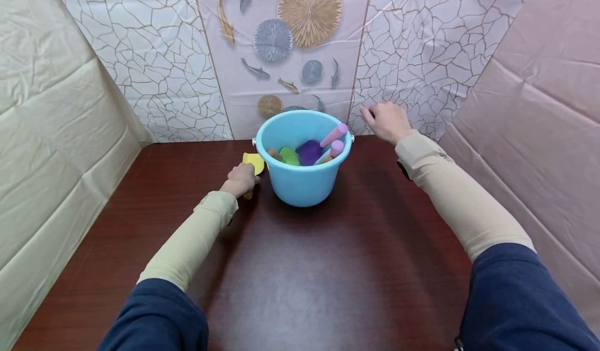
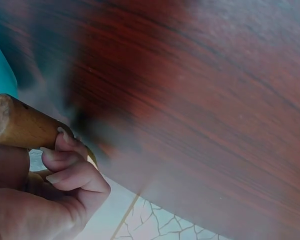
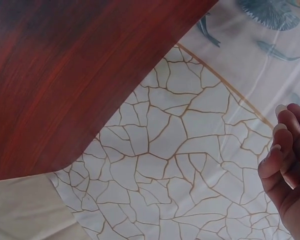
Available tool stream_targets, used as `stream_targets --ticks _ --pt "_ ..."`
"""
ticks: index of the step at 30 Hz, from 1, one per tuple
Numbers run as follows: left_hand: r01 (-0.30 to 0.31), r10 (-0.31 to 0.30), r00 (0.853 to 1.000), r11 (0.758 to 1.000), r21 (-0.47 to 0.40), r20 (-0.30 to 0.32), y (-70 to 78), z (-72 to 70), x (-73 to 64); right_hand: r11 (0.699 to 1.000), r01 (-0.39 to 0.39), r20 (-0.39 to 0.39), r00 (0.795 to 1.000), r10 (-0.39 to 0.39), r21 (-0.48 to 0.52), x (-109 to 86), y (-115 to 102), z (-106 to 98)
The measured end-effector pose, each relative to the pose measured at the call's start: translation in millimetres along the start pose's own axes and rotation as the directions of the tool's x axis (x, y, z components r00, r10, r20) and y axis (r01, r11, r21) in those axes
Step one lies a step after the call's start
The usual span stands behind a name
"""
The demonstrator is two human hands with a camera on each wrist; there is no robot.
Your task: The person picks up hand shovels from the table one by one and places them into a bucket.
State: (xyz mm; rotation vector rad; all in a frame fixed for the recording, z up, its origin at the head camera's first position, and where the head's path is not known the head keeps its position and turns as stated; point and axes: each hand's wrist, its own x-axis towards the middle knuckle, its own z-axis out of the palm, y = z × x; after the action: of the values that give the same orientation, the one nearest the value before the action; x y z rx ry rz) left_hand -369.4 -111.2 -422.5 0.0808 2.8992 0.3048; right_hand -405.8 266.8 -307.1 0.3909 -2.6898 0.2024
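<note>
My left hand point(image 1: 239, 179) grips the wooden handle point(image 2: 32, 122) of a small toy shovel with a yellow blade point(image 1: 253, 161), fingers curled round it in the left wrist view. The blade stands just left of a light blue bucket point(image 1: 302, 187). Inside the bucket lie a purple scoop point(image 1: 309, 153), a green piece point(image 1: 289, 156) and two pink-ended handles point(image 1: 334, 134); their lower parts are hidden by the wall. Raised to the right of the bucket, my right hand point(image 1: 387, 121) holds nothing. Its fingers point(image 3: 285, 150) bend loosely in the right wrist view.
The bucket stands toward the back of a dark red-brown wooden table point(image 1: 300, 278). Behind it hangs a patterned cloth point(image 1: 164, 54) with fish and round motifs. Plain cloth walls point(image 1: 544, 96) rise along both sides.
</note>
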Motion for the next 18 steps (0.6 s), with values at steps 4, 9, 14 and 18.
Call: stream_targets --ticks 4,9,14,18 --pt "0.014 -0.014 1.000 1.000 -0.016 -0.020 -2.0 -2.5 -3.5 1.000 -0.005 0.013 1.000 0.005 0.005 -1.8 1 2" --pt "0.009 -0.009 0.997 1.000 0.008 -0.079 -6.6 -6.0 -4.5 1.000 -0.006 0.020 1.000 0.006 0.009 -3.2 3 6" --pt "-0.004 0.006 0.994 1.000 0.016 -0.110 -10.4 -15.3 -6.1 1.000 -0.005 0.010 1.000 0.005 0.008 -3.2 5 8" --pt "-0.013 0.015 0.992 1.000 0.014 -0.127 -12.3 -24.1 -7.8 1.000 -0.001 0.008 1.000 0.001 0.009 -3.5 5 8"
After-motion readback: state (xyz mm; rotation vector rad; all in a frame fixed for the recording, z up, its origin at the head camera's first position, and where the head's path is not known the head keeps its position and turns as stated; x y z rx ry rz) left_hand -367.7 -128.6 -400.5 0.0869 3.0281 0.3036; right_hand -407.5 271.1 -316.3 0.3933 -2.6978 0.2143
